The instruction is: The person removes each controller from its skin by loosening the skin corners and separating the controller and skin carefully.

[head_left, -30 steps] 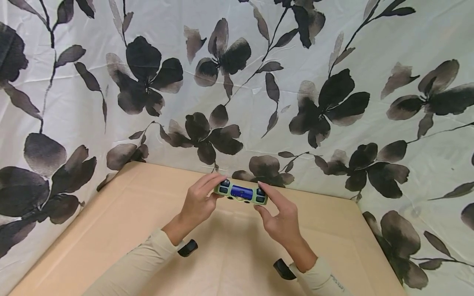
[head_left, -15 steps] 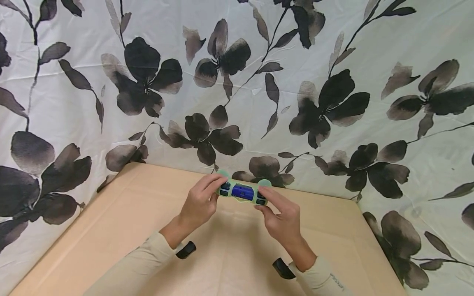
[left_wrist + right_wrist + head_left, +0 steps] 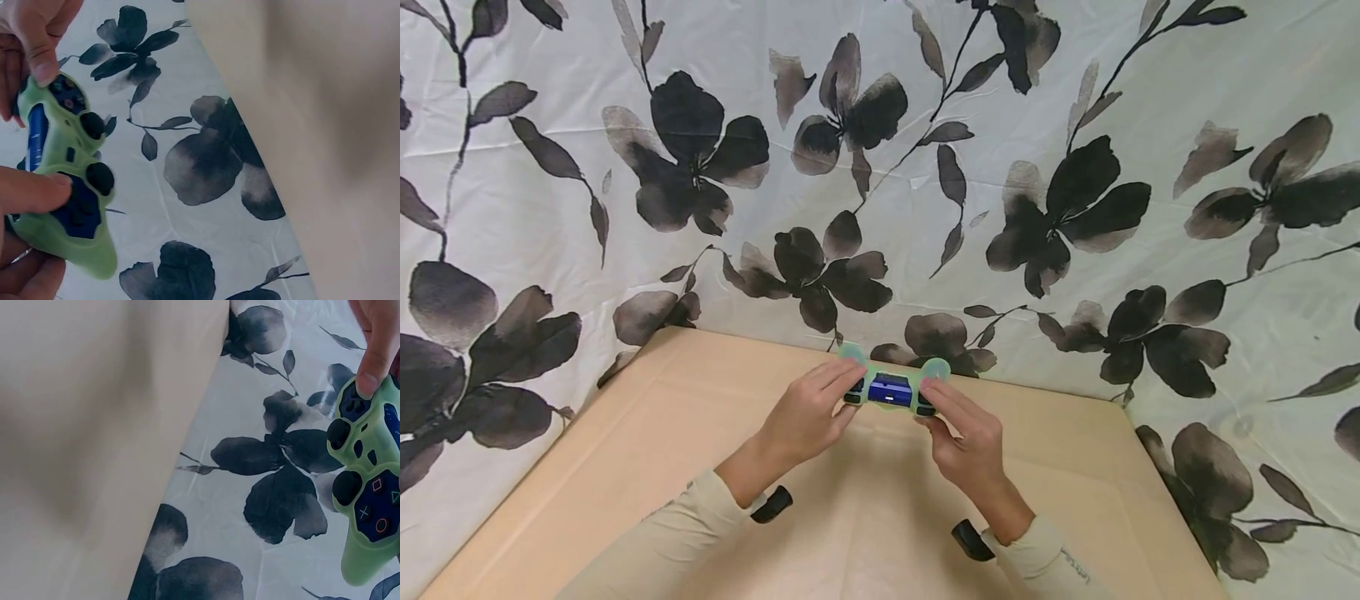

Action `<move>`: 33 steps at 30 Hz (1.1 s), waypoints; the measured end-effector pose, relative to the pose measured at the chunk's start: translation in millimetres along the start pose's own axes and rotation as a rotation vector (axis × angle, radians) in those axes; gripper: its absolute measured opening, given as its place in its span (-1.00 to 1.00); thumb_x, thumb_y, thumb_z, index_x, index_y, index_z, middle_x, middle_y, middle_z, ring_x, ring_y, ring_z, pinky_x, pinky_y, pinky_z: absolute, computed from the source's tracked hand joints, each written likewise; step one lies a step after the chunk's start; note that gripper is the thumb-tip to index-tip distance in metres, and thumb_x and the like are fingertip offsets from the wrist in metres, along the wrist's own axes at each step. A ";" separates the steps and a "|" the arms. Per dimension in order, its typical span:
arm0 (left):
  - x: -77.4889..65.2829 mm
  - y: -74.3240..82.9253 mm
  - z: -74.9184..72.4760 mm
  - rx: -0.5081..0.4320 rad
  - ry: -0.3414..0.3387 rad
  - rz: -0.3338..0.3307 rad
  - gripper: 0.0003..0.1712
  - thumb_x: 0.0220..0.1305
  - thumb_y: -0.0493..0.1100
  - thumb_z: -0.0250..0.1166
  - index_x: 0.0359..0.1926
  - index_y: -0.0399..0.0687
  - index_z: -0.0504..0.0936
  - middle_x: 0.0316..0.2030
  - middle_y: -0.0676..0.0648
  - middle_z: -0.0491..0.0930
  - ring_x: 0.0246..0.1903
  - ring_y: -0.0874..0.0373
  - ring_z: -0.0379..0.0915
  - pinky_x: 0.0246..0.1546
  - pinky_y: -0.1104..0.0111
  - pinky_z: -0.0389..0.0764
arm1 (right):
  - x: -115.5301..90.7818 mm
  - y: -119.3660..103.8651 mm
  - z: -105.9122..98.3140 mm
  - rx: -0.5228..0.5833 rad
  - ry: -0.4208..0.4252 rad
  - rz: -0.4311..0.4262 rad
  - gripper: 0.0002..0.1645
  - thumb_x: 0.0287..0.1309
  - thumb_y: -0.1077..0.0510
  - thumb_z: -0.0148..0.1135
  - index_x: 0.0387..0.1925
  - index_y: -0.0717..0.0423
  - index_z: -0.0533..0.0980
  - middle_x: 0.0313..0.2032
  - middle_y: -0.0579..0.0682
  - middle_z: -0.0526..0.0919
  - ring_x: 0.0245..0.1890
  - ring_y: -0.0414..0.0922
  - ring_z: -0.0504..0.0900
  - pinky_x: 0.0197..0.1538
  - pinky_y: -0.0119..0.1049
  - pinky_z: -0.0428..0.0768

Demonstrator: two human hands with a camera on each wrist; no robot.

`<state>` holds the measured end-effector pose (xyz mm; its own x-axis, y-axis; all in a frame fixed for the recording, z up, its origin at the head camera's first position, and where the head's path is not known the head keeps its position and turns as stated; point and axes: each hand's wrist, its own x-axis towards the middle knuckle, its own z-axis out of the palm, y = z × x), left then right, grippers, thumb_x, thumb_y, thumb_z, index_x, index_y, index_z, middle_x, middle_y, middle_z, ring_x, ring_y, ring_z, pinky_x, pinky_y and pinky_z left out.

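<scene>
A blue game controller (image 3: 891, 390) in a pale green rubbery cover is held up above the table between both hands. My left hand (image 3: 805, 408) grips its left end, with the thumb (image 3: 37, 192) lying on the directional pad in the left wrist view. At the other end my right hand (image 3: 970, 433) grips it, thumb by the symbol buttons. In the head view the controller's top edge faces the camera, and the fingers cover the shoulder buttons. Two black thumbsticks show in the right wrist view, along with the green cover (image 3: 375, 434). Most of the right hand lies outside that view.
Beneath the hands is a tan table (image 3: 700, 433), its far edge meeting a white sheet (image 3: 925, 225) printed with dark flowers. Each wrist carries a small black device, one on the left (image 3: 772, 505) and one on the right (image 3: 972, 540).
The controller has tilted, so its rounded green handles now show beyond the fingers. Both hands have turned a little with it and keep their hold.
</scene>
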<state>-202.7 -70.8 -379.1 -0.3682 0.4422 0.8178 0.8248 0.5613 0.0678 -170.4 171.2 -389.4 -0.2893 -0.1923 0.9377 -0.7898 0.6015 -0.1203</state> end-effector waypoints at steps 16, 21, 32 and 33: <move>5.0 -4.1 4.0 0.020 0.022 0.016 -0.47 -0.19 -0.38 0.71 -0.09 -0.22 0.76 -0.10 -0.19 0.82 -0.06 -0.02 0.80 -0.02 0.19 0.77 | 7.1 -0.1 -6.2 -0.187 -0.205 0.083 -0.28 -0.31 0.54 0.62 0.06 0.29 0.69 0.05 0.22 0.79 0.01 0.13 0.81 0.00 -0.01 0.73; 5.0 -5.3 6.5 0.022 0.040 0.026 -0.50 -0.17 -0.41 0.69 -0.11 -0.22 0.76 -0.10 -0.19 0.83 -0.07 -0.01 0.80 -0.03 0.19 0.77 | 8.0 0.9 -5.6 -0.203 -0.210 0.077 -0.30 -0.36 0.53 0.66 0.00 0.28 0.71 -0.01 0.22 0.81 -0.02 0.14 0.82 -0.01 -0.01 0.74; 1.9 -7.4 13.1 0.024 0.067 0.035 -0.54 -0.14 -0.40 0.68 -0.12 -0.23 0.77 -0.12 -0.18 0.83 -0.07 -0.01 0.81 -0.04 0.19 0.77 | 4.9 3.9 -2.9 -0.218 -0.215 0.066 -0.33 -0.40 0.51 0.69 -0.06 0.29 0.73 -0.06 0.23 0.82 -0.06 0.15 0.83 -0.03 -0.01 0.74; 1.2 -7.9 13.9 0.025 0.067 0.036 -0.54 -0.14 -0.41 0.67 -0.12 -0.23 0.77 -0.12 -0.18 0.83 -0.07 -0.01 0.81 -0.04 0.20 0.77 | 4.3 4.1 -2.9 -0.220 -0.217 0.066 -0.32 -0.41 0.51 0.69 -0.05 0.29 0.73 -0.06 0.23 0.82 -0.06 0.15 0.83 -0.03 -0.01 0.75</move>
<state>-215.6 -65.0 -386.6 -0.3087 0.4152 0.8558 0.8258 0.5634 0.0245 -173.4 175.1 -384.9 -0.4631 -0.2940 0.8361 -0.6364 0.7669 -0.0828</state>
